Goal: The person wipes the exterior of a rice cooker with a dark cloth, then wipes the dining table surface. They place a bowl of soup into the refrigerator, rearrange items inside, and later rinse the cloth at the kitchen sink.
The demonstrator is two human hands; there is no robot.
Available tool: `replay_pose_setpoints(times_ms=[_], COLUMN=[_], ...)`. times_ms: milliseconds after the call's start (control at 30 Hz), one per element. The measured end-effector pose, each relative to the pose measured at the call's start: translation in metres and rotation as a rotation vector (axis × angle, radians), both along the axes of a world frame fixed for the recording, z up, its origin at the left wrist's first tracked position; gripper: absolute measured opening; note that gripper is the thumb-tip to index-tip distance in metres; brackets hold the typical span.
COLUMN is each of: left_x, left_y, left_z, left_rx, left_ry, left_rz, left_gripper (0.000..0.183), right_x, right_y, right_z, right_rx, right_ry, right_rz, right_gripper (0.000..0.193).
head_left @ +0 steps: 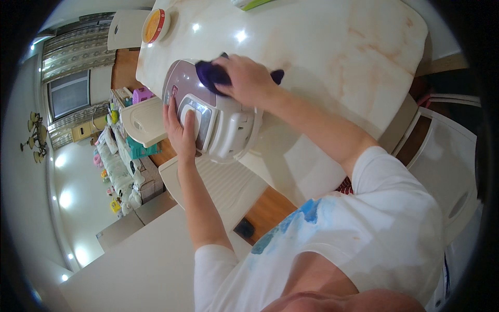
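Observation:
A white and mauve rice cooker (228,132) stands at the left edge of the marble-patterned table, its lid closed. My left hand (181,127) rests on the lid's front part, beside the control panel, with the fingers stretched out. In my right hand (247,78) is a bunched dark purple cloth (212,75), pressed against the far side of the lid. One end of the cloth sticks out past the back of that hand. The palm side of the right hand is hidden.
The pale marble table (332,62) spreads out to the right. A red-rimmed bowl (155,26) with orange contents stands at its far left. Cream chairs (145,120) flank the left side, and a white chair (442,171) stands at the right. A green-edged item (254,4) lies at the top.

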State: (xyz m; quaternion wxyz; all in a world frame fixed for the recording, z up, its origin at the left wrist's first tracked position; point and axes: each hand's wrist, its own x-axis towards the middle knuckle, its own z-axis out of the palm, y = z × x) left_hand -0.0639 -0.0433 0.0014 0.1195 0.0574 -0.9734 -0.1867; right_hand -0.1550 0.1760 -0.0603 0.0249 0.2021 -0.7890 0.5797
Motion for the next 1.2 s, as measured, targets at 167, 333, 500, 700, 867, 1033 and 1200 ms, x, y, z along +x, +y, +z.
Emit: replay_pose_setpoints(times_ms=[167, 333, 500, 700, 867, 1033, 1200], left_x=[-0.001, -0.001, -0.001, 0.001, 0.0, -0.002, -0.002], left_y=[0.003, 0.005, 0.001, -0.004, -0.003, -0.003, -0.006], left_z=[0.002, 0.0, 0.0, 0.001, 0.001, 0.0, 0.0], left_rx=[-0.018, -0.014, 0.002, 0.098, 0.121, 0.154, 0.127], left_ry=[0.0, -0.002, -0.014, -0.024, -0.041, -0.028, 0.0], left_rz=[0.031, 0.016, 0.02, 0.028, 0.069, 0.071, 0.014], left_gripper=[0.061, 0.061, 0.062, 0.06, 0.059, 0.058, 0.057], right_x=[0.003, 0.11, 0.143, 0.022, -0.022, 0.031, 0.135], right_y=[0.001, 0.013, 0.049, 0.056, 0.013, -0.029, -0.054], right_z=[0.017, -0.008, -0.024, -0.041, -0.058, -0.103, -0.121], right_rx=[0.019, -0.033, -0.231, -0.86, -0.806, -0.917, -1.348], right_ry=[-0.03, 0.309, -0.251, -0.694, -0.767, -0.535, -0.977], right_rz=[0.061, 0.025, 0.808, 0.199, 0.279, -0.067, -0.091], right_gripper=[0.037, 0.04, 0.036, 0.032, 0.031, 0.041, 0.05])
